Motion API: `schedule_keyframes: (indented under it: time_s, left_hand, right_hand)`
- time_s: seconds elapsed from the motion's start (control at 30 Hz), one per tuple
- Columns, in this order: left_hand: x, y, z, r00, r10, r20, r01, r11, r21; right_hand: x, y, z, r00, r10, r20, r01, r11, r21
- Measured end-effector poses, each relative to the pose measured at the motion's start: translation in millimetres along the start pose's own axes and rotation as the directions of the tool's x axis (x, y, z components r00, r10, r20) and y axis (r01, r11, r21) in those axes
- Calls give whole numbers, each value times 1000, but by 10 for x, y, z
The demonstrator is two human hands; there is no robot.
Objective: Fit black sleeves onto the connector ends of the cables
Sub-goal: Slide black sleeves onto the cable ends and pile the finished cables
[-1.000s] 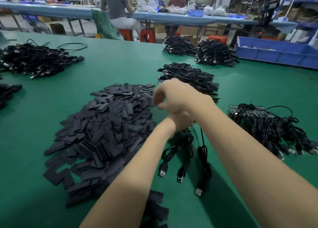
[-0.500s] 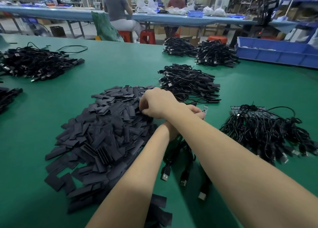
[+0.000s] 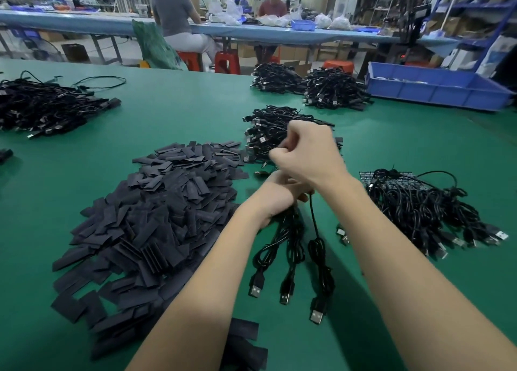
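No readable text anywhere I can see. The dark sheet [image 3: 391, 179] under the cable pile on my right has rows of white print, too small and blurred to make out. Nothing legible on the plugs, sleeves, the blue bin or the back shelves.

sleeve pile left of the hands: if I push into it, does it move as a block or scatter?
Probably scatters: the sleeve pile is loose flat strips, overlapping at random angles. They look thin and light, so likely slide on the smooth green table. Flat pieces shouldn't roll.
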State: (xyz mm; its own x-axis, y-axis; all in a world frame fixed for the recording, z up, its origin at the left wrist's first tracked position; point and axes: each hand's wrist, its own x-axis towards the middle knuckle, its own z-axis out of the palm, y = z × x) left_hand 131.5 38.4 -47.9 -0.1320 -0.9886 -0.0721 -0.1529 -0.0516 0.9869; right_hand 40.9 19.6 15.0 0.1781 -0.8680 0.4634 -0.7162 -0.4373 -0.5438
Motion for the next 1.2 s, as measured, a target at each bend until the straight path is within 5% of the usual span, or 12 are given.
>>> schedule_keyframes:
  time_s: [0.17, 0.3, 0.43, 0.57, 0.97, 1.2]
  left_hand:
    - [-17, 61, 12, 1000, 19, 18, -17, 995, -95]
    - [-34, 94, 41, 998, 7, 57, 8, 965, -263]
    - [-38, 100, 33, 999, 7, 46, 13, 913, -408]
    - [-20, 102, -12, 999, 13, 44, 10, 875, -484]
    - [-35, 68, -96, 994, 7, 106, 40, 902, -430]
    - [-18, 47, -157, 990, -24, 136, 75, 917, -391]
  right_hand:
    - [-316, 444, -281, 974, 168, -153, -156, 984, 85]
    - [-491, 611, -255, 938, 343, -37, -328, 920, 213]
    - [-528, 691, -280, 882, 380, 281, -462, 573, 676]
    - [-542, 723, -261, 870, 363, 334, -463, 364, 808]
    - [-538, 769, -251, 892, 337, 302, -425, 396, 814]
    - [-511, 774, -299, 908, 384, 169, -273, 234, 933]
